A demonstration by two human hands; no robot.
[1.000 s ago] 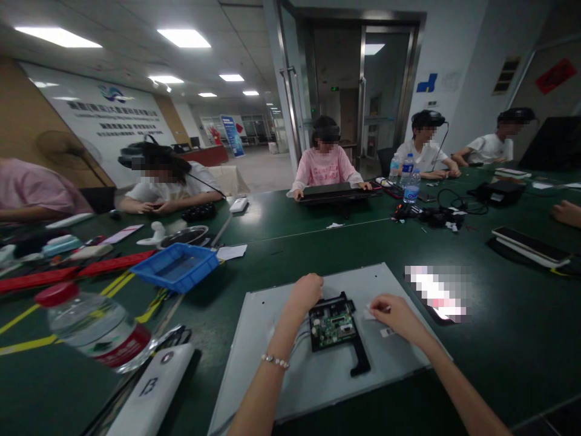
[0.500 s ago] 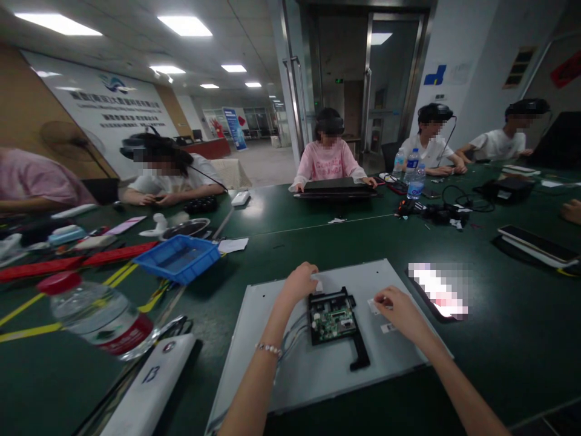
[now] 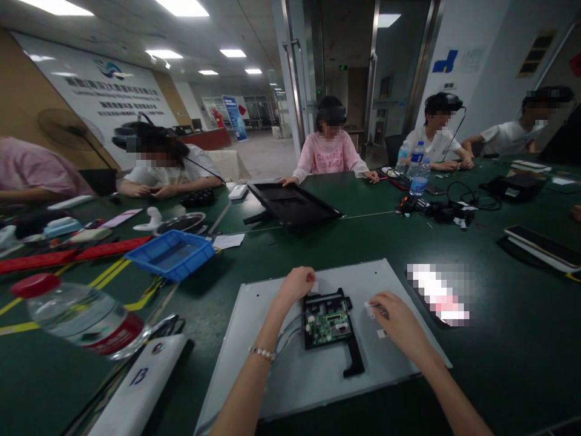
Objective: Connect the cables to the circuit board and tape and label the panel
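Note:
A pale flat panel (image 3: pixel 290 378) lies on the green table, with a black bracket (image 3: pixel 354 357) and a green circuit board (image 3: pixel 327 327) near its middle. My left hand (image 3: pixel 297 284) is closed at the bracket's upper left corner, beside a small whitish piece; what its fingers grip, if anything, is too small to tell. On the right of the board, my right hand (image 3: pixel 394 312) has its fingers pinched at a small white label (image 3: pixel 370 310) on the panel. Grey cables (image 3: pixel 287 336) run from the board's left side beneath my left forearm.
A lit phone (image 3: pixel 438 297) lies right of the panel. To the left are a blue tray (image 3: pixel 172 253), a water bottle (image 3: pixel 86 318) and a white device marked 13 (image 3: pixel 140 381). Across the table, a person's hand touches a black frame (image 3: pixel 295 206). Other people sit around.
The person opposite has moved the black frame toward the left and tilted it. My hands stay nearly in place at the panel. The view has shifted slightly.

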